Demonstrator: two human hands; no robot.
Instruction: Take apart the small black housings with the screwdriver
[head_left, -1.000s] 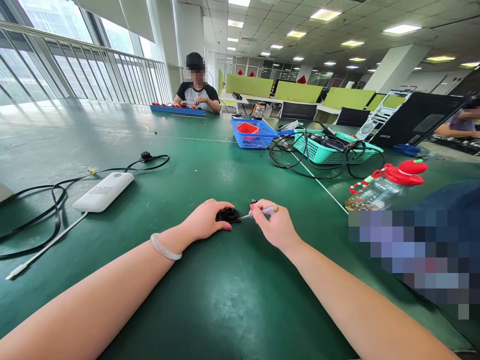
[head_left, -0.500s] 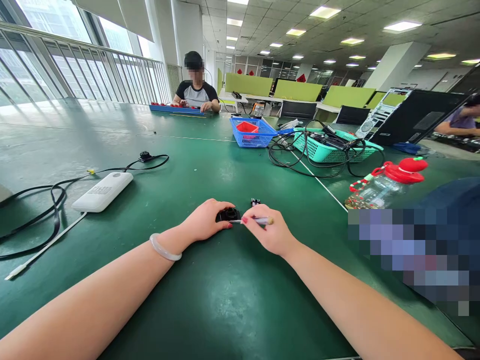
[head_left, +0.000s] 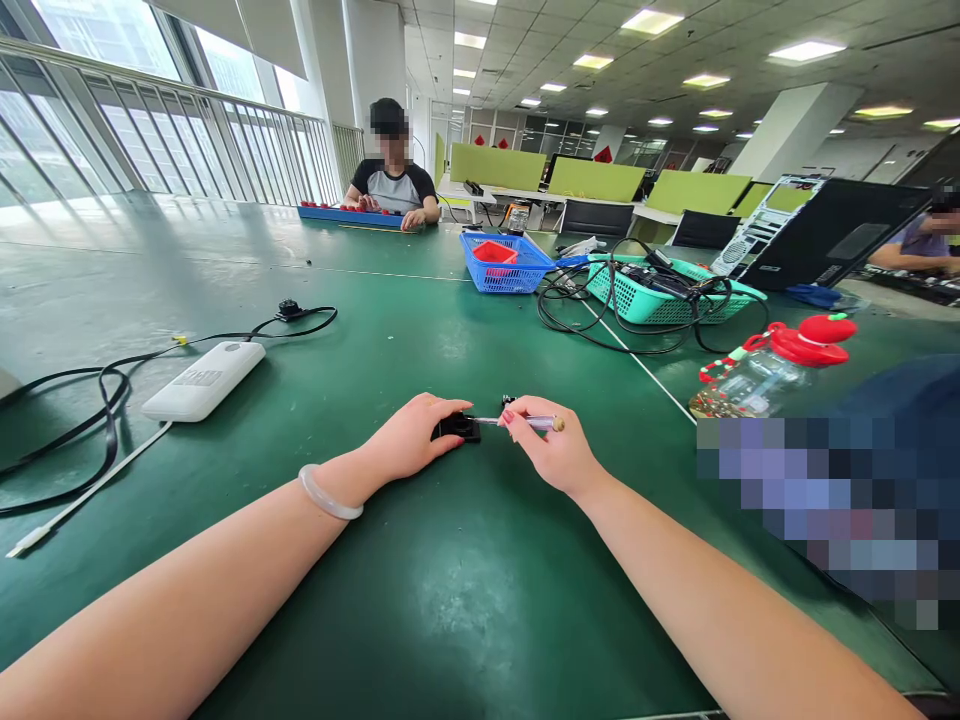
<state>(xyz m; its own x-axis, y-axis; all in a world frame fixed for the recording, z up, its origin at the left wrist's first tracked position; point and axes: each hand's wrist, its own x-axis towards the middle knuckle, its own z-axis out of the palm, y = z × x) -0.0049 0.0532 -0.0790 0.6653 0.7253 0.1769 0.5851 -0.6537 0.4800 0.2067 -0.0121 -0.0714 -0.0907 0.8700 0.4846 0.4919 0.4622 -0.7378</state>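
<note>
A small black square part [head_left: 461, 428] lies on the green table [head_left: 465, 600] in front of me. My left hand [head_left: 411, 440] rests curled over its left side and holds it down with the fingertips. My right hand [head_left: 551, 450] pinches a thin clear-handled screwdriver [head_left: 525, 423], held almost level, its metal tip touching the part's right edge. A tiny black piece [head_left: 509, 401] sits on the table just behind the screwdriver. A pale bangle [head_left: 328, 497] circles my left wrist.
A white power bank [head_left: 204, 380] with black and white cables lies at left. A blue basket [head_left: 506, 264], a teal basket of cables [head_left: 660, 295] and a red-capped bottle [head_left: 772, 370] stand at right. One person sits at the far end, another at the far right.
My right hand has lifted the screwdriver's handle end and drawn it slightly right, so the tool now lies nearly level against the part. My left hand stays on the part.
</note>
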